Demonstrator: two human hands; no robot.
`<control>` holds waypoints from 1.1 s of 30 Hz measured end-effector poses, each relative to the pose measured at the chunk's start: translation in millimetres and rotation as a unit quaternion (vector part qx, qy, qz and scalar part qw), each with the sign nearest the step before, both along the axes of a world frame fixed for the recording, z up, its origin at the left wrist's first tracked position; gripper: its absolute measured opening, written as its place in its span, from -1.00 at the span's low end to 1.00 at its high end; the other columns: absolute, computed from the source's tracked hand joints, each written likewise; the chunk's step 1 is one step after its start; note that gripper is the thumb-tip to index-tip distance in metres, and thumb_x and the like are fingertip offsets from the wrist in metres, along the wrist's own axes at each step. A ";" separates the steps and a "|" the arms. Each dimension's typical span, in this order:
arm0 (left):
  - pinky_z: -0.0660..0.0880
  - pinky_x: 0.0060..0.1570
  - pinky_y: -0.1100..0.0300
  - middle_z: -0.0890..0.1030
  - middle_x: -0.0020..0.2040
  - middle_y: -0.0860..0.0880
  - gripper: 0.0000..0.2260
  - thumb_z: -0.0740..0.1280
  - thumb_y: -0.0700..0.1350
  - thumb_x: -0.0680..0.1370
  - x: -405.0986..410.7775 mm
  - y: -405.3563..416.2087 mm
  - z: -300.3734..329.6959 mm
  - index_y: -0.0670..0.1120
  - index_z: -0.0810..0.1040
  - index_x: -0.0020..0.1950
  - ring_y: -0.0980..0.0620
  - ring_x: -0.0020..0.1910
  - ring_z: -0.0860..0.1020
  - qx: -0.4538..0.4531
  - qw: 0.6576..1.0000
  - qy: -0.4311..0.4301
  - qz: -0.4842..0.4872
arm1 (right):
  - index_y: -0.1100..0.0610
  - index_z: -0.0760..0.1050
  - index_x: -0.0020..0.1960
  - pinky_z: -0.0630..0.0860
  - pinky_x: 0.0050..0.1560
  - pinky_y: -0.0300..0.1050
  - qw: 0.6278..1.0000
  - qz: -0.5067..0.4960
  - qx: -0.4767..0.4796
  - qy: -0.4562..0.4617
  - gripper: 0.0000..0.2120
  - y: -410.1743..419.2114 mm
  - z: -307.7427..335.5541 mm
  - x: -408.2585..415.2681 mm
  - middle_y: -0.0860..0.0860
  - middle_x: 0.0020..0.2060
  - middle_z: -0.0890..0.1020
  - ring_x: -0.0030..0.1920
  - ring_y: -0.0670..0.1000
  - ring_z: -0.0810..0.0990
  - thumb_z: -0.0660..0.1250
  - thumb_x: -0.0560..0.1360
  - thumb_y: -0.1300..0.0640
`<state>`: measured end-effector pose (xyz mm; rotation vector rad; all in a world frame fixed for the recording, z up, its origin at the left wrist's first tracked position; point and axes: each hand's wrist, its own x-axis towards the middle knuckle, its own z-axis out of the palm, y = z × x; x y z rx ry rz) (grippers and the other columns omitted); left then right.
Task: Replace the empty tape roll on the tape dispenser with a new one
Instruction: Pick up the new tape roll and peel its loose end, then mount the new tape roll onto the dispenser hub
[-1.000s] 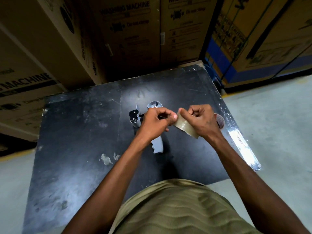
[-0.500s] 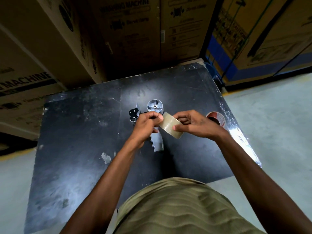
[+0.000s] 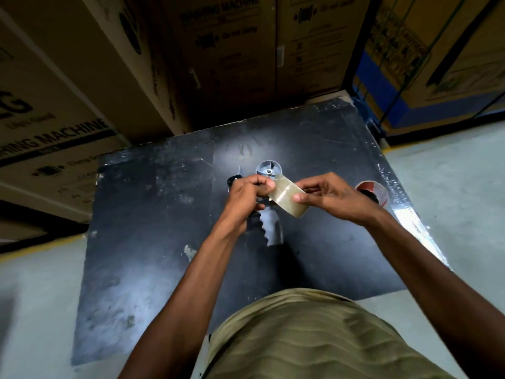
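Right hand [image 3: 332, 196]: thumb on the near face and fingers curled behind, pinching the clear, glossy roll of packing tape [image 3: 289, 196] from its right side. The roll is held in the air above the table, tilted, its broad outer band facing the camera.

Left hand [image 3: 246, 198]: fingertips bunched together against the left edge of the roll, thumb and forefinger pressed at the tape surface — whether they grip a loose tape end cannot be told, the spot is too small and blurred.

Directly beneath both hands lies the grey plastic handheld tape dispenser [image 3: 270, 228] flat on the black, scuffed tabletop [image 3: 153, 242]. Its ribbed pistol-grip handle points toward the near edge; its round grey spool hub [image 3: 268, 168] shows bare just beyond the hands, on the far side. The dark roller end sticks out to the left of the left hand, mostly hidden.

To the right, near the table's right edge, sits a cardboard tape core with red and white print [image 3: 373, 191], partly behind the right hand — well apart from the dispenser.

Brown cardboard cartons printed "WASHING MACHINE" [image 3: 218, 50] stand against the far side of the table. Pale concrete floor [image 3: 459, 187] on the right.
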<state>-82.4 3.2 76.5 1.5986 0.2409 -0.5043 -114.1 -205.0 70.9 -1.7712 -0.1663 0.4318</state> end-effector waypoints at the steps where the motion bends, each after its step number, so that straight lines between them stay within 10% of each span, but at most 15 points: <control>1: 0.40 -0.31 0.26 0.59 -0.33 0.04 -0.88 0.36 -0.28 0.50 1.3 1.7 0.2 -0.09 0.63 -0.15 0.07 -0.31 0.52 -0.006 1.000 0.010 -0.009 | 0.31 0.62 0.24 0.56 0.23 -0.05 1.000 0.007 -0.002 0.000 -0.74 -2.4 0.7 1.5 0.20 0.12 0.71 0.13 0.04 0.67 0.39 0.56 0.29; 10: 0.40 -0.30 0.31 0.59 -0.36 0.05 -0.87 0.36 -0.36 0.50 9.8 13.0 -20.8 -0.17 0.65 -0.11 0.18 -0.38 0.49 -0.013 0.999 -0.022 -0.023 | 0.16 0.67 0.20 0.57 0.09 -0.21 0.988 0.120 -0.100 -0.007 -0.73 -19.5 12.2 28.1 0.00 0.07 0.74 0.06 -0.11 0.66 0.48 0.51 0.19; 15: 0.50 -0.28 0.32 0.62 -0.24 0.00 -0.91 0.39 -0.27 0.53 10.7 30.8 -43.6 -0.11 0.67 -0.08 0.14 -0.26 0.54 -0.034 0.981 -0.074 0.174 | -0.02 0.67 0.20 0.51 -0.01 -0.41 0.956 0.163 -0.241 -0.041 -0.71 -29.2 16.6 49.0 -0.11 0.09 0.72 0.05 -0.17 0.66 0.51 0.48 0.07; 33: 0.50 -0.13 0.18 0.66 -0.15 -0.03 -0.89 0.43 -0.22 0.53 3.1 11.9 -107.2 -0.01 0.65 -0.09 0.09 -0.19 0.56 -0.020 0.936 -0.105 0.335 | 0.16 0.61 0.30 0.45 0.25 -0.05 0.885 0.160 -0.396 -0.187 -0.68 18.5 -22.4 114.3 0.16 0.22 0.66 0.23 0.15 0.60 0.40 0.55 0.23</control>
